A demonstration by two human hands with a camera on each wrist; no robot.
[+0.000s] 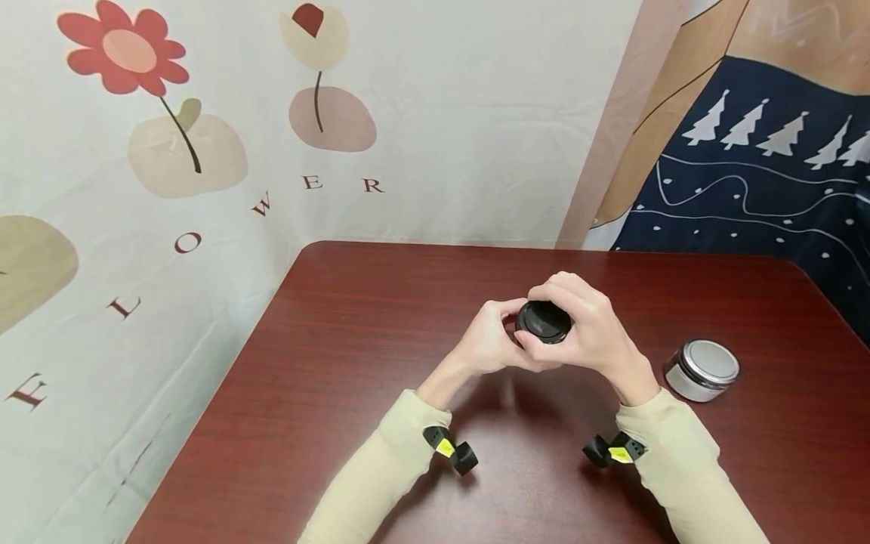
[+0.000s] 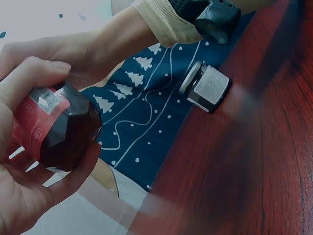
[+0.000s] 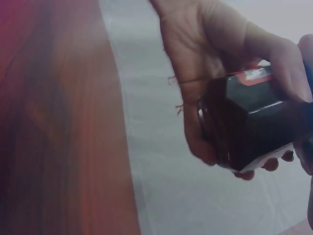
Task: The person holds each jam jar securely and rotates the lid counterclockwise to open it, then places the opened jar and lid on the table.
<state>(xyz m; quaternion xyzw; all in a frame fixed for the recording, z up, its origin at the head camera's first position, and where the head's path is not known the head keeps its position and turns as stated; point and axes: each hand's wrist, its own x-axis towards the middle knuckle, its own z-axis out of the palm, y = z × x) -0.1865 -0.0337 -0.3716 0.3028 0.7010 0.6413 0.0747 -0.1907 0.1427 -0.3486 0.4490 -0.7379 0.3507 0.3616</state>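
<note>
Above the table, both hands meet at a dark faceted glass jar [image 2: 73,129] with a red label and a black lid [image 1: 546,320]. My left hand [image 1: 488,341] grips the jar's body, fingers and thumb curled round its sides. From the right, my right hand [image 1: 593,326] holds the lid by its rim, thumb in front and fingers behind. In the right wrist view the jar [image 3: 252,120] lies tilted in the left hand [image 3: 193,54], and only part of the right hand shows at the edge. Lid and jar appear together; whether the lid is loose I cannot tell.
A second jar [image 1: 703,370] with a silver lid and white label stands on the reddish-brown table [image 1: 340,393], right of the right wrist. Small black cameras [image 1: 451,451] are strapped at both wrists. Printed cloths [image 1: 476,151] hang behind and left of the table.
</note>
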